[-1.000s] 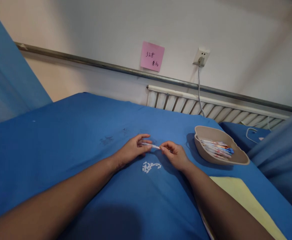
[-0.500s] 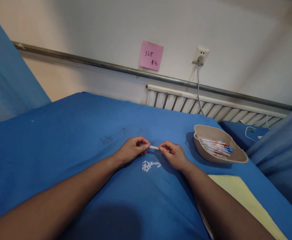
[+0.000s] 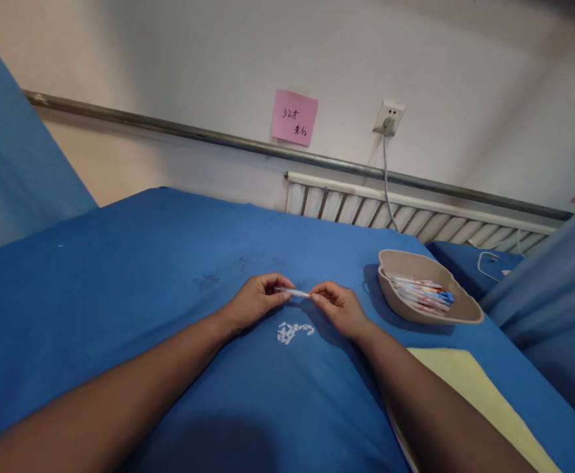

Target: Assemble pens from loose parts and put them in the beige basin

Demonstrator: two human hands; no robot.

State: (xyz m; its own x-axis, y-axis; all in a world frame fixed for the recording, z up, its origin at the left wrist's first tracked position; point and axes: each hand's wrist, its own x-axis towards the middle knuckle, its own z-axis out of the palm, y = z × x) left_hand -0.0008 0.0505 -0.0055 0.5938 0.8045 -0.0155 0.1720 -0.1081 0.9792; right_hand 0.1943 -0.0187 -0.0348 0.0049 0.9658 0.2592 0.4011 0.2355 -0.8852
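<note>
A slim whitish pen point(image 3: 299, 293) is stretched level between my two hands above the blue cloth point(image 3: 248, 407). My left hand point(image 3: 258, 299) is closed on its left end, thumb and fingers pinching it. At the reddish right end, my right hand point(image 3: 340, 307) pinches the tip between thumb and fingers. Just below the hands, on the cloth, lies a small loose pile of white bits point(image 3: 290, 332). Their exact kind is too small to make out.
Right of my hands stands a beige plastic basket point(image 3: 435, 319) with several pens point(image 3: 423, 292) in it. A yellow sheet or pad point(image 3: 469, 381) lies under my right forearm. Behind the table are a radiator point(image 3: 337, 203), a metal rail point(image 3: 209, 136) and a plugged-in cord point(image 3: 386, 177).
My left fingers have shifted on the pen, and more of its length shows between my hands. The whole view has shifted slightly. White bits and basket stay in place.
</note>
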